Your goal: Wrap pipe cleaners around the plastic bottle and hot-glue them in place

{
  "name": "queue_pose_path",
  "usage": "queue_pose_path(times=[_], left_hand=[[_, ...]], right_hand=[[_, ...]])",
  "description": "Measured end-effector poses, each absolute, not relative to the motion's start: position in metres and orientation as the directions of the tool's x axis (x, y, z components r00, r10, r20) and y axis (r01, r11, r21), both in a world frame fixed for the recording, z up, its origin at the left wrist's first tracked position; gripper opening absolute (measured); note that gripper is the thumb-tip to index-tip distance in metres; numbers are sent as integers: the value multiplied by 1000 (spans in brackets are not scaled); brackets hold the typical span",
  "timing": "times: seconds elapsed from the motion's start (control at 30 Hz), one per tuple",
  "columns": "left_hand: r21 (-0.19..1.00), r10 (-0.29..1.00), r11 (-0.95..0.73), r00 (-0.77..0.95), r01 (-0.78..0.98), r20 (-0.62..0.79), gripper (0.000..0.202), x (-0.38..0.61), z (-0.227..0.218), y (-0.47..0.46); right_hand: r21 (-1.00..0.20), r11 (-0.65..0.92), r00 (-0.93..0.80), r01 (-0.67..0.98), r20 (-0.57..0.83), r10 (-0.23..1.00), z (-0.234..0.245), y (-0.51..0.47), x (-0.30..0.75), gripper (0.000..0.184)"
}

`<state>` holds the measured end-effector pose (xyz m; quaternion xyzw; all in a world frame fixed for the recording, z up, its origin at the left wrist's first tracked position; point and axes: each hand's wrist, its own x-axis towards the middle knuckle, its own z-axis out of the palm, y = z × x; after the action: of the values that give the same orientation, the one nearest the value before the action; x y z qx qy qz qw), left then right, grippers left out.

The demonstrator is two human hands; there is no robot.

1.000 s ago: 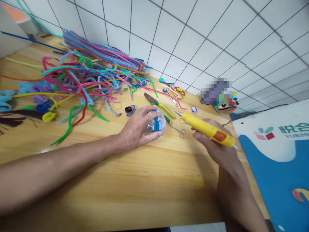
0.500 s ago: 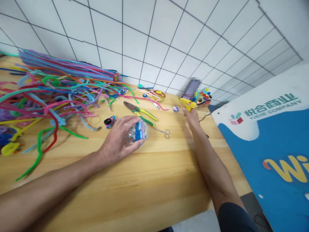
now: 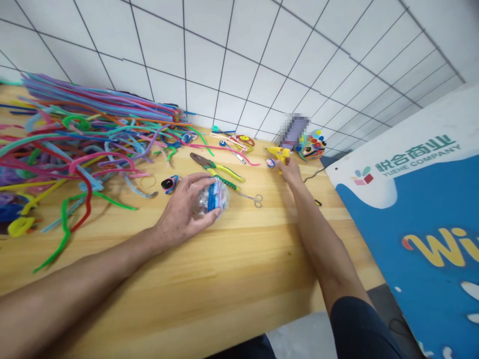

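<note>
My left hand [image 3: 185, 209] rests on the wooden table [image 3: 239, 259], its fingers wrapped round a clear plastic ball with blue pipe cleaner on it [image 3: 214, 197]. My right arm stretches far across the table. At its end, my right hand [image 3: 288, 169] is closed on the yellow glue gun [image 3: 279, 152], which is down near the table by the back wall. A small round blue and pink piece [image 3: 270, 163] lies just left of that hand.
A big heap of coloured pipe cleaners [image 3: 82, 139] covers the table's left. Pliers with green-yellow handles [image 3: 217, 169], small scissors [image 3: 252, 198] and a colourful craft figure [image 3: 312, 145] lie near the back. A blue and white sign board [image 3: 419, 199] stands at the right edge.
My right hand carried the glue gun from in front of me out to the back of the table and lowered it there. The left hand stayed on the ball.
</note>
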<state>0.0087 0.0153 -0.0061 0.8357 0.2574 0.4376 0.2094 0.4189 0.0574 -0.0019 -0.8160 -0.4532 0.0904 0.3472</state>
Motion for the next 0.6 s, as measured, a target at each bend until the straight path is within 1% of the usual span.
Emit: queue_pose_path(times=[0.07,0.1,0.13,0.17,0.2,0.23,0.27,0.3,0.37,0.47,0.53,0.6], left_hand=[[582,612,-779,486,235,624,61,9,-7,16],[582,611,-780,485,231,626,62,9,-7,16],[580,608,-782,483,228,630,63,10,-8,17],[575,604,-786,481,228,635,65,10,-9,17],[570,601,-789,478,228,641,66,10,-10,17],[567,600,-791,475,230,644,67,10,-11,18],[565,600,-792,471,232,646,67,10,-12,18],[565,600,-792,468,232,649,67,11,-13,19],[565,598,-794,464,226,654,67,11,-15,19],[567,593,-796,462,212,659,66,12,-16,20],[570,593,-795,460,206,661,66,12,-16,21],[570,591,-796,462,203,661,66,12,-16,21]], right_hand=[[-612,-341,578,714,239,781,5,34,405,50],[-584,-301,539,754,288,792,8,21,394,48],[-558,-237,467,796,316,826,10,7,381,41],[-534,-164,375,829,316,872,11,-5,367,31],[-466,-44,196,884,283,939,11,-16,352,23],[-399,47,48,916,223,974,11,-25,338,18],[-337,81,-32,938,150,988,11,-31,325,16],[-277,93,-72,956,86,994,11,-34,314,13],[-181,85,-85,980,5,996,11,-36,299,10],[-70,48,-50,996,-20,999,10,-31,290,13],[-37,16,-16,999,-6,1000,9,-29,290,14],[-39,-12,12,999,12,1000,10,-29,292,16]])
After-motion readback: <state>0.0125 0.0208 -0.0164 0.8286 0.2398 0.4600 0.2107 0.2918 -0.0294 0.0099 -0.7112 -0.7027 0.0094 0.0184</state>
